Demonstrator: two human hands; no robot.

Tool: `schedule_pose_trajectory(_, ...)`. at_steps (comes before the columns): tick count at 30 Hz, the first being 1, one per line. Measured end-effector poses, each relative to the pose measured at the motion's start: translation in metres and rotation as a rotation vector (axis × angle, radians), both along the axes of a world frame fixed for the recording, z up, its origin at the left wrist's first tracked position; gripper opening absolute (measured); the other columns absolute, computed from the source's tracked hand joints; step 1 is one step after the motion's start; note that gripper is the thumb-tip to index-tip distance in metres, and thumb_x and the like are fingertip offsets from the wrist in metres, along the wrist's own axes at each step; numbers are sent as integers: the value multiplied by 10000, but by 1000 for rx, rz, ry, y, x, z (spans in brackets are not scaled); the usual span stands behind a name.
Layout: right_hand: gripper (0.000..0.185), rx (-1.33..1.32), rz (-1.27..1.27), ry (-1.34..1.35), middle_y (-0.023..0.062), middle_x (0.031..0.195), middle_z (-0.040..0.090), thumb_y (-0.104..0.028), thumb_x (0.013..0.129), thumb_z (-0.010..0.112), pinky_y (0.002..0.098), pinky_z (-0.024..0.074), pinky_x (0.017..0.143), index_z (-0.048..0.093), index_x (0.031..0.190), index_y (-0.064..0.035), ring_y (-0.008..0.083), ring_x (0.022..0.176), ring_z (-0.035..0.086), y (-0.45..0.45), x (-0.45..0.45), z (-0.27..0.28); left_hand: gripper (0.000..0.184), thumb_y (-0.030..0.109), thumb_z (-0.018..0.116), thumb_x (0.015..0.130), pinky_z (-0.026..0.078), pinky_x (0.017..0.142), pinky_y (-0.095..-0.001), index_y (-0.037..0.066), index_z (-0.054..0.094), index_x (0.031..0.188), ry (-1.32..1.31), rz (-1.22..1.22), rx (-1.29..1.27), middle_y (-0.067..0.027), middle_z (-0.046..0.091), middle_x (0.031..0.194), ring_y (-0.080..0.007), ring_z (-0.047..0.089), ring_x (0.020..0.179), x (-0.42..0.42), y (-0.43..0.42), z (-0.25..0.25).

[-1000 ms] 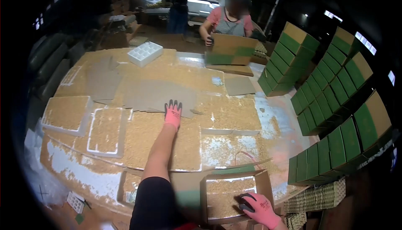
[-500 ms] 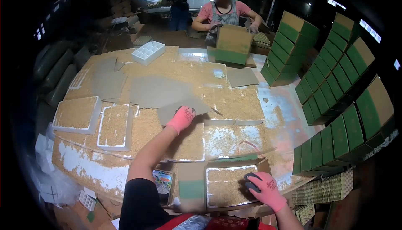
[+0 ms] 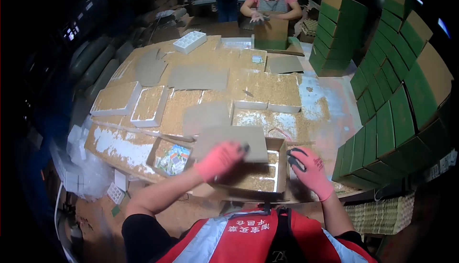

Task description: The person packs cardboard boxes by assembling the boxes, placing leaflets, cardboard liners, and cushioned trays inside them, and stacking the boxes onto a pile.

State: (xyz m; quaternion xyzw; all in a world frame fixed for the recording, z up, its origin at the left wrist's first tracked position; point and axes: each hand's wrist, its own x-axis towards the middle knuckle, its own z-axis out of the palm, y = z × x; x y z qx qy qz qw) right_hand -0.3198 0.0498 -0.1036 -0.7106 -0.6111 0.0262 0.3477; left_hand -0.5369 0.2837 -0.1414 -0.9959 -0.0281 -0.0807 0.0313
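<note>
My left hand (image 3: 221, 160), in a pink glove with dark fingertips, grips a grey cardboard sheet (image 3: 234, 141). The sheet lies slanted over an open cardboard box (image 3: 282, 167) at the table's front edge. Inside that box, a white tray with tan crumbly filling (image 3: 253, 179) shows below the sheet. My right hand (image 3: 311, 169), gloved the same way, is just beyond the box's right wall, its bent fingers apart and holding nothing. Left of the box is a smaller carton of colourful printed packets (image 3: 173, 160).
More grey sheets (image 3: 198, 77) lie on the crumb-covered table (image 3: 124, 143). Filled white trays (image 3: 114, 99) stand at left, and a white compartment tray (image 3: 190, 42) farther back. Green-and-brown boxes (image 3: 377, 138) are stacked at right. A co-worker (image 3: 272, 0) stands across the table behind another box.
My left hand has brought the cardboard sheet toward me, over the open box. My right hand has moved off the tray to beyond the box's right wall. The head view has shifted.
</note>
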Motion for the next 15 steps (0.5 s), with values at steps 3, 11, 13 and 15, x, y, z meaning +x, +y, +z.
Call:
schedule_pose_trajectory(3, 321, 34, 16, 43, 156, 1119, 616, -60, 782, 681, 393, 481, 903, 634, 1099, -49, 352, 1036, 591, 9, 1, 7, 547, 155, 619, 805, 509, 839, -373, 43, 431, 1307, 251, -24, -259, -141, 539, 1113, -293, 594, 1012, -2, -67, -42)
schedule_pose_trajectory(11, 395, -242, 507, -283, 114, 1125, 555, -265, 802, 685, 423, 418, 926, 585, 1148, -101, 305, 1087, 526, 77, -52, -23, 721, 383, 715, 767, 417, 1019, -391, 106, 465, 1384, 682, 190, -793, -166, 542, 1324, -327, 532, 1198, -3, -83, -5)
schedule_pose_trajectory(13, 442, -355, 446, -339, 114, 1149, 549, -294, 795, 694, 435, 415, 935, 579, 1176, -104, 306, 1112, 517, 79, -48, -46, 668, 436, 676, 811, 448, 986, -412, 104, 497, 1362, 261, 142, -913, -156, 586, 1274, -352, 559, 1162, -40, -66, -19)
schedule_pose_trajectory(15, 598, -517, 378, -264, 145, 1262, 509, -367, 761, 724, 436, 404, 976, 546, 1272, -112, 323, 1204, 471, 85, -53, -60, 496, 268, 628, 881, 501, 903, -330, 51, 545, 1319, 56, 303, -1339, -134, 610, 1268, -225, 614, 1093, -93, -28, 20)
